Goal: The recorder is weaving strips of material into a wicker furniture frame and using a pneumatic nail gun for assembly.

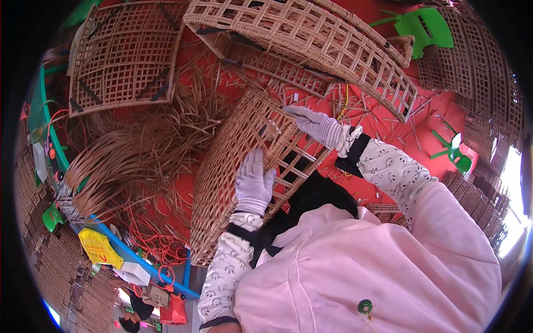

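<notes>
An open-weave rattan basket frame [219, 172] leans in front of me, its lattice sides meeting at a long edge. My left hand [255, 186], in a striped glove, rests on that lattice near the edge, fingers stretched out and thumb apart. Over the basket's far right corner lies my right hand [315, 125], gloved as well, with its fingers extended and flat. Neither hand appears to hold anything. What lies under the palms is hidden.
Loose brown rattan strips [125, 161] are heaped at the left. A large woven frame [311, 41] spans the far side, and another woven panel [126, 55] stands far left. Green chairs [425, 30] stand at the right. Scraps litter the red floor [427, 119]. A person [139, 308] is at lower left.
</notes>
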`<state>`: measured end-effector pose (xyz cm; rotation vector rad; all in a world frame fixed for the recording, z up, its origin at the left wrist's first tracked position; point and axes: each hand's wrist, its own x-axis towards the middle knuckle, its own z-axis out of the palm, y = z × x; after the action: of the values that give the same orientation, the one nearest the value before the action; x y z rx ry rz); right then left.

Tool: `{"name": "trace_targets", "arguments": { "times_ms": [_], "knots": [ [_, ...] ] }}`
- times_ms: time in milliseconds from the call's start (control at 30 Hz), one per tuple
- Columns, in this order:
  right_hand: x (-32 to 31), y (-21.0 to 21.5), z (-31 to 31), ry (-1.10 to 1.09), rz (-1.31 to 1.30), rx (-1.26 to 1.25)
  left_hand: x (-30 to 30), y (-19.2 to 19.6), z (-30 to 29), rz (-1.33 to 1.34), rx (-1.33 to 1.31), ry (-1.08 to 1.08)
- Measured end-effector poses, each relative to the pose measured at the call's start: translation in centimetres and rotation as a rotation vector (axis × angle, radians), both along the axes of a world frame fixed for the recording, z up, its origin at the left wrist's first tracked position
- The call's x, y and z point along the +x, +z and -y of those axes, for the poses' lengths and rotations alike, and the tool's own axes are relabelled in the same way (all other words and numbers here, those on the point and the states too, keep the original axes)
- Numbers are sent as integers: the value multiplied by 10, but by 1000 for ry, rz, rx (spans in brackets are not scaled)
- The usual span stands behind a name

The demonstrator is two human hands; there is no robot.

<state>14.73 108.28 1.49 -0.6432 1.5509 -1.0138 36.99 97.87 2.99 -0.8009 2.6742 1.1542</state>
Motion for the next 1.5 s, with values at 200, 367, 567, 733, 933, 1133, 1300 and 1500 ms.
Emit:
{"name": "trace_targets", "arguments": {
  "times_ms": [200,367,567,733,933,1133,1300,1500],
  "knots": [
    [3,20,29,443,-421,77,5,-4,-4,33,15,62],
    [-8,0,19,343,-373,-72,0,-5,-2,70,-27,8],
    [12,7,-8,-52,-174,323,-23,-4,2,3,-81,-166],
    [1,-2,-17,-134,80,166,-53,-4,5,-30,57,-152],
    [5,4,-20,-248,27,124,-78,-9,2,-34,78,-164],
    [16,5,-31,-248,60,-92,-84,10,7,74,149,-260],
    [25,-10,-56,-266,-4,96,63,1,16,198,142,-173],
    [33,9,-57,-137,-370,123,215,7,13,493,-62,64]
  ]
}}
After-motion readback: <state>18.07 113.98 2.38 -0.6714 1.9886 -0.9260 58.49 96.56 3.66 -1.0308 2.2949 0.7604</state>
